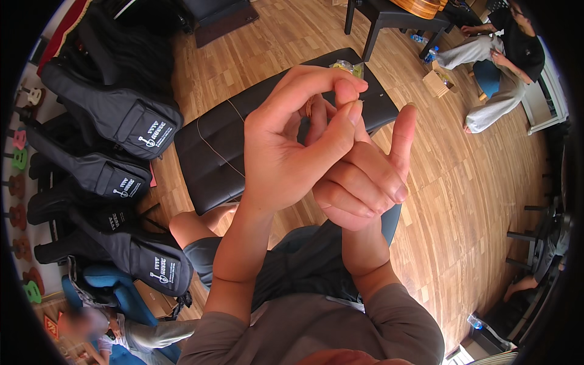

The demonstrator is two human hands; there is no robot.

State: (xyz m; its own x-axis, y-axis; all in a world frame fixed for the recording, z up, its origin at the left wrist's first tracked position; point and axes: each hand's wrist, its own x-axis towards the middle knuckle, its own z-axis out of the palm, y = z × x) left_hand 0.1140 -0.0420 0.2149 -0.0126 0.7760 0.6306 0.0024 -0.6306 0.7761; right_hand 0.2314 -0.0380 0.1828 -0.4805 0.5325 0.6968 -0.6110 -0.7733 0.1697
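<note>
My left hand [286, 140] is raised over a black padded bench, its thumb and index fingertip pinched together. Behind those fingers shows a small coil of thin copper-coloured string [309, 108], seemingly held in this hand. Close against it on the right is my right hand [365, 182], its middle fingers curled in and one finger pointing up. What the right fingers grip is hidden by the left hand. A thin pale string [213, 146] lies in a loose loop across the bench top [201, 170] and passes out of sight behind my left hand.
A clear and yellow plastic packet [348, 67] lies at the bench's far edge. Several black instrument bags [128, 121] stand on the left. One person [505, 61] sits at the far right beside an open cardboard box [439, 83]; another person [140, 334] sits at the lower left.
</note>
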